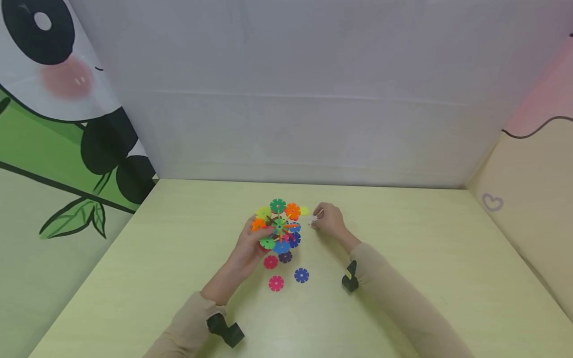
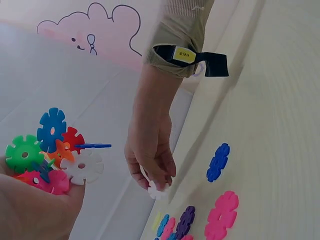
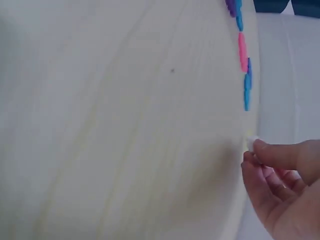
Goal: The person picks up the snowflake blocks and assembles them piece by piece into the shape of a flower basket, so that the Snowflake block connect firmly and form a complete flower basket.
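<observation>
With fingers (image 3: 257,187) of the right hand (image 1: 330,219) pinched nearly together, holding a white disc (image 2: 157,191) near the bench (image 1: 421,248); with the left hand (image 1: 248,248) curled round a cluster (image 1: 280,227) of coloured discs, gripping it near loose pink discs (image 1: 276,283) and a blue disc (image 1: 302,275)

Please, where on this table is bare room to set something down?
Bare table lies left of the left hand and between the right sleeve and the beige wall. Another lies between right and left sleeve, below the lowest pink disc in the head view. Crowded: between left hand and right hand, around the disc cluster.
</observation>
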`<state>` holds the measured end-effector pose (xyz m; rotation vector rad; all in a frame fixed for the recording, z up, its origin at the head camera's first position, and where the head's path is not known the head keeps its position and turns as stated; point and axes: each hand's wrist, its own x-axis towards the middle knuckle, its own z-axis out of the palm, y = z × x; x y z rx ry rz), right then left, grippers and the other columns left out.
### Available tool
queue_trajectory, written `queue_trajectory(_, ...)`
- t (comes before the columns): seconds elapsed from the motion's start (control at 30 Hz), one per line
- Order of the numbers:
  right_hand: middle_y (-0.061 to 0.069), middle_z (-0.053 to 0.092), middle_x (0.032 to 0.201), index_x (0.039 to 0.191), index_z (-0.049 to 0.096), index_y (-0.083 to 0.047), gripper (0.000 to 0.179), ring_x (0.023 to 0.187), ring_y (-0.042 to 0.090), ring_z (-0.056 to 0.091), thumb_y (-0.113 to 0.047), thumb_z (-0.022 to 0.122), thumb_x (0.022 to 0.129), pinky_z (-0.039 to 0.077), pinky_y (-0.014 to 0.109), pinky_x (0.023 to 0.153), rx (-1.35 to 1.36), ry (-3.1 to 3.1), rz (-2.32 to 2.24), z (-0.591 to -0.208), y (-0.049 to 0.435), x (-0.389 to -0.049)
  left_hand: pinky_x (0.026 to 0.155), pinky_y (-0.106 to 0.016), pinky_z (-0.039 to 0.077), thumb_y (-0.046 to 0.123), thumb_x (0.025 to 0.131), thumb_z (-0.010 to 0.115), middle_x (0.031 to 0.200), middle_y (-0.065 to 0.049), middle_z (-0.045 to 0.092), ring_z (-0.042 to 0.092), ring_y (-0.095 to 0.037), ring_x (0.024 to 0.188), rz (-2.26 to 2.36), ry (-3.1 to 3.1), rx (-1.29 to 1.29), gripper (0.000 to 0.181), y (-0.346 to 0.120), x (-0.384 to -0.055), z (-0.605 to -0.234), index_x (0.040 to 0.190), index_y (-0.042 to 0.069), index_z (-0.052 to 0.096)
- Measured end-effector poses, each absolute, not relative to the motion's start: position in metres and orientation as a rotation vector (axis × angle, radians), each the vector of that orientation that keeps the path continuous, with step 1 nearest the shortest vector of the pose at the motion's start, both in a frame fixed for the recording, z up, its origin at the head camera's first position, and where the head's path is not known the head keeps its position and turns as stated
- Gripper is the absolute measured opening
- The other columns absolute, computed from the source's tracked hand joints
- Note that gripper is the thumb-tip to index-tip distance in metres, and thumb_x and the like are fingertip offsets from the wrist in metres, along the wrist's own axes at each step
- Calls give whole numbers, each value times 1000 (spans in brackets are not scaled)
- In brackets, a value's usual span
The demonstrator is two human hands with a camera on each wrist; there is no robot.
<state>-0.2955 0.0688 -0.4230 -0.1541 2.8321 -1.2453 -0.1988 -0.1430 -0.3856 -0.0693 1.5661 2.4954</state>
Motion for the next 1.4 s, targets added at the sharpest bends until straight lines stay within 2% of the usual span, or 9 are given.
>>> queue_trajectory(0.2,16,64,88,105,61,9,23,75,30,68,3,68,84,57,35,64,-310,2571,-1752,-395,94,-254,85,-31,51,-1,91,51,124,-12,52,60,-19,99,2488,1580,-57,54,-129,-199,-387,140,6,27)
queue_trajectory(0.43,14,64,87,106,60,11,23,72,21,69,4,67,85,57,34,64,-377,2374,-2040,-374,106,-215,86,-31,51,-2,92,49,129,-17,48,59,-20,102,2475,1588,25,56,-115,-201,-392,142,3,25)
queue_trajectory(0.63,16,65,87,103,60,11,20,72,21,69,6,66,85,57,34,64,-363,2372,-2096,-374,103,-208,87,-30,50,-2,91,50,131,-15,49,60,-18,101,2482,1577,60,60,-105,-201,-394,144,6,24)
queue_trajectory(0.9,16,63,88,101,62,9,18,72,20,69,6,68,84,57,32,64,-280,2451,-2159,-381,98,-207,81,-27,52,0,90,55,125,-11,56,63,-16,92,2519,1642,42,64,-96,-201,-398,145,11,25)
queue_trajectory(1.0,16,61,88,100,63,8,17,73,22,69,6,68,83,57,31,63,-265,2487,-2160,-383,95,-206,74,-21,51,2,91,56,123,-10,58,63,-13,84,2510,1715,57,64,-95,-200,-400,146,11,25)
queue_trajectory(1.1,15,62,87,99,63,8,16,73,24,69,6,69,83,57,31,63,-280,2517,-2146,-383,93,-206,61,-15,45,3,91,56,116,-7,61,59,-9,69,2503,1770,68,64,-95,-200,-402,146,11,25)
queue_trajectory(1.2,15,63,87,98,64,8,16,72,25,69,7,69,83,56,30,62,-291,2530,-2140,-383,92,-206,57,-14,42,2,91,57,116,-7,61,57,-8,66,2510,1774,72,65,-96,-200,-405,146,11,25)
queue_trajectory(1.33,15,62,86,98,65,7,17,72,23,68,8,69,82,56,30,61,-312,2562,-2135,-383,90,-205,71,-19,51,1,92,55,126,-12,56,63,-12,83,2542,1685,40,62,-96,-201,-408,146,10,25)
queue_trajectory(1.4,15,62,86,98,65,7,17,72,23,68,8,69,82,57,31,61,-323,2566,-2150,-382,89,-204,79,-24,52,1,93,53,130,-13,53,63,-15,92,2557,1617,3,59,-96,-202,-408,144,9,26)
